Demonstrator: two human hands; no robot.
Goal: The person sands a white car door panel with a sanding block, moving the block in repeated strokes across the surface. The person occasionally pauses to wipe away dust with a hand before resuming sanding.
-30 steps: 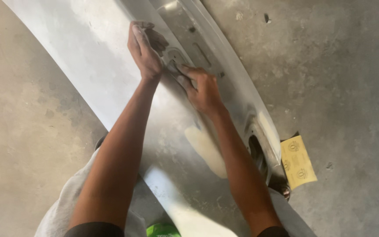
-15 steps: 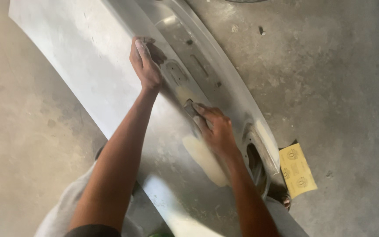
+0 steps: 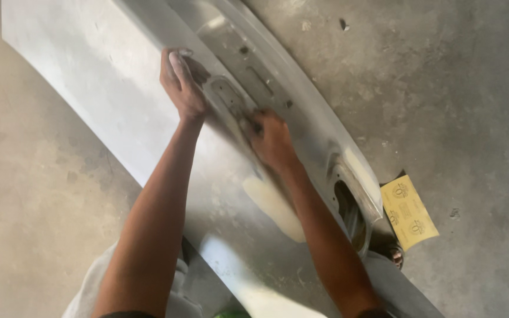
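Note:
A long grey car body panel (image 3: 89,76) lies slantwise on the concrete floor, dull and scuffed, with a pale filler patch (image 3: 275,206) near its middle. My left hand (image 3: 182,85) rests flat on the panel's raised ridge, fingers stretched out and dusty. My right hand (image 3: 272,141) is just below it, fingers curled and pressing a small dark piece of sandpaper (image 3: 255,125) against the recessed strip. Most of that piece is hidden under my fingers.
A yellow sandpaper sheet (image 3: 409,212) lies on the floor by the panel's right end, next to a cut-out opening (image 3: 349,212) in the panel. Grey cloth (image 3: 89,294) shows at the bottom left. Concrete floor (image 3: 455,88) surrounds the panel.
My right hand slid down the panel away from my left hand, then came back up close to it. My left hand stayed on the ridge.

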